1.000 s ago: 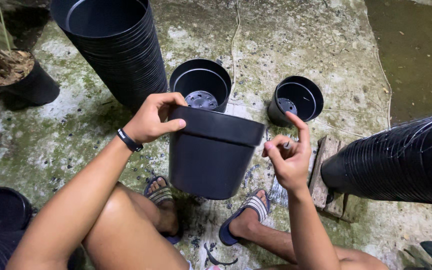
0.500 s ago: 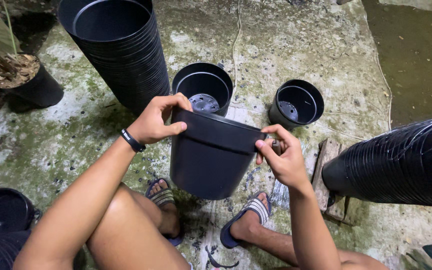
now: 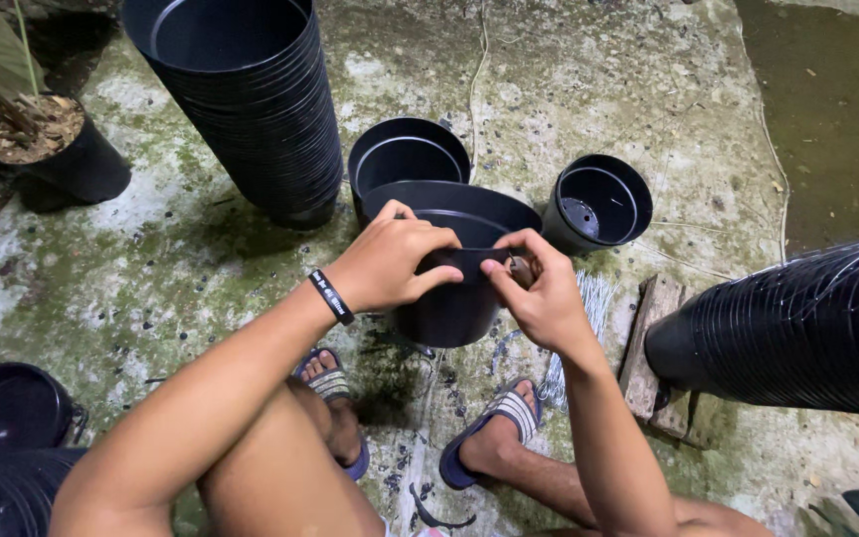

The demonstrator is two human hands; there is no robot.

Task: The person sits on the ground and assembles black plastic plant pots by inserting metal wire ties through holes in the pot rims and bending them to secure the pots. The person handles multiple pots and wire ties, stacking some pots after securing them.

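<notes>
Both hands hold one black plastic pot (image 3: 454,298) above the concrete floor (image 3: 648,89), between the sandalled feet. The left hand (image 3: 390,261) is clamped over the near rim. The right hand (image 3: 539,293) pinches the rim's right side. A tall pot stack (image 3: 251,99) stands far left; a sideways pot stack (image 3: 807,328) lies right.

Count: 3 single black pots (image 3: 454,259), one between fingers; 3 pot stacks (image 3: 251,99); 1 potted plant (image 3: 62,149); 2 sandals (image 3: 489,433).
</notes>
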